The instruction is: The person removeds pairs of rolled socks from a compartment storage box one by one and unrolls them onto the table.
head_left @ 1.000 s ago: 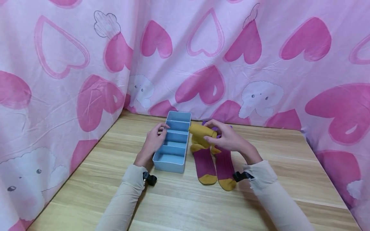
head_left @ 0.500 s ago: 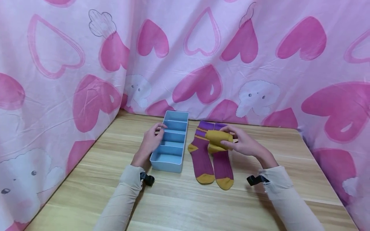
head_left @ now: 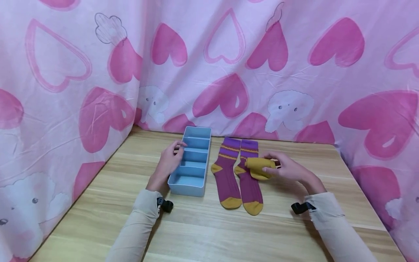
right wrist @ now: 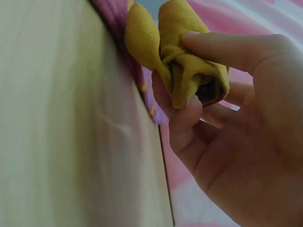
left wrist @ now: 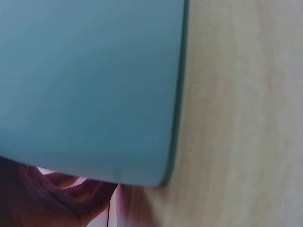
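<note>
A rolled mustard-yellow sock bundle is in my right hand, low over the right edge of the laid-out socks. The right wrist view shows thumb and fingers pinching the bundle, with a loose flap sticking out. Two maroon socks with purple striped cuffs and yellow heels and toes lie flat side by side. My left hand holds the left rim of a blue-grey divided storage box. Up close in the left wrist view, the box wall hides part of that hand.
The box has several compartments, with nothing seen inside. Everything rests on a wooden table. A pink heart-print curtain stands along the table's back and left side. Each wrist carries a small black camera.
My right hand has moved right and toward me with the yellow bundle, uncovering the maroon socks' cuffs. The left hand stays at the box. The head view has shifted slightly.
</note>
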The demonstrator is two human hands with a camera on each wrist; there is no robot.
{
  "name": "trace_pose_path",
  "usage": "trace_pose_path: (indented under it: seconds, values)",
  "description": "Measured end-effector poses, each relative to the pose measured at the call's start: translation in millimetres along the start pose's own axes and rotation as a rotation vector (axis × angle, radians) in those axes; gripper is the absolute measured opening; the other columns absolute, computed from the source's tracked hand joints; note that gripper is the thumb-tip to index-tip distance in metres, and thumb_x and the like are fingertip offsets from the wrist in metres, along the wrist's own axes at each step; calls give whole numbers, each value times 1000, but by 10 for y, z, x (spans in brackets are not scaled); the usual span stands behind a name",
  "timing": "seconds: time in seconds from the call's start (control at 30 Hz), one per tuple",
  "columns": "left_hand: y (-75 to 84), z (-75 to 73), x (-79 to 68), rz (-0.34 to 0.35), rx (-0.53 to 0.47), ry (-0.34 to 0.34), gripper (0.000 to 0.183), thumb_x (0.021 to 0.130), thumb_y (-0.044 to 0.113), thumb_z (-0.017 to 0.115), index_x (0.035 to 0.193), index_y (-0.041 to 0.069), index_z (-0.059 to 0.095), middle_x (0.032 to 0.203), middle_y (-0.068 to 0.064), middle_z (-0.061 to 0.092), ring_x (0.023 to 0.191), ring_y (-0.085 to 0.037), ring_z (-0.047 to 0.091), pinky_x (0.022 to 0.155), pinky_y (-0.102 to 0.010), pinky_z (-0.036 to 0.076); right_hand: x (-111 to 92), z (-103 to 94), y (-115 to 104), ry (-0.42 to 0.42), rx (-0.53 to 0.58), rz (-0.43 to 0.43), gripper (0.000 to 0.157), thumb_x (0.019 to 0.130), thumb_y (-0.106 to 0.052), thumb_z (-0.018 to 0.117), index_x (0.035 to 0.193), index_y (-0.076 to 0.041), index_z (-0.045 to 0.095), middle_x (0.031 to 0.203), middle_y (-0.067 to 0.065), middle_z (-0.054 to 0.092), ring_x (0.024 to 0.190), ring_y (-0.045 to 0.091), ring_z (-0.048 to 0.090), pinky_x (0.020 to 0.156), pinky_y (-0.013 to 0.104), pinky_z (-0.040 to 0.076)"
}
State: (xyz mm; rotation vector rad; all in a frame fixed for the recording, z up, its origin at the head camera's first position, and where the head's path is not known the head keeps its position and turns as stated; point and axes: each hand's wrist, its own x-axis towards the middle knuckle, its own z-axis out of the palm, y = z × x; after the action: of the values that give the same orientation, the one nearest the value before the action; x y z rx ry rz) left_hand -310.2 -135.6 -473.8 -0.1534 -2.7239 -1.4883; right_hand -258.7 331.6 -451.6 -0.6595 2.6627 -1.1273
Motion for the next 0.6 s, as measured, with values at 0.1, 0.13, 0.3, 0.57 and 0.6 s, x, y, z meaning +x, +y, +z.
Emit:
trace_pose_path:
  seconds: [0.1, 0.13, 0.3, 0.57, 0.6]
  values:
    - [15, -6, -13, 10, 1, 5, 29, 114, 38, 47, 134, 28, 65, 149, -11, 61, 124, -38, 67, 110, -60, 55, -69, 4, 68, -3, -9, 31, 37, 103, -29, 75, 138, -20, 66, 129, 2, 69, 119, 24, 62, 102, 36, 54]
    - [17, -6, -16, 18, 1, 9, 28, 114, 37, 48, 134, 27, 65, 149, -11, 61, 122, -37, 67, 109, -59, 56, -88, 6, 88, -4, -6, 37, 36, 103, -28, 76, 137, -20, 66, 128, 2, 70, 115, 24, 62, 99, 34, 54]
    - [9, -16, -15, 82, 49, 51, 29, 113, 29, 50, 133, 21, 69, 146, -12, 64, 120, -35, 69, 104, -56, 58, -148, 7, 158, -22, 14, 57, 36, 104, -27, 74, 137, -17, 67, 123, 6, 70, 107, 24, 62, 89, 30, 52]
    - [177, -9, -40, 299, 338, 186, 23, 105, 13, 64, 126, 10, 72, 137, -17, 68, 124, -39, 61, 110, -58, 53, -185, -29, 184, 6, -1, 123, 41, 103, -33, 76, 142, -23, 67, 132, 4, 70, 117, 26, 63, 95, 36, 53]
    - [232, 2, -58, 333, 372, 195, 22, 104, 11, 66, 125, 9, 73, 136, -17, 69, 125, -40, 61, 111, -58, 53, -184, -29, 187, 13, 2, 120, 42, 103, -33, 76, 143, -23, 65, 135, 4, 69, 120, 27, 63, 96, 38, 53]
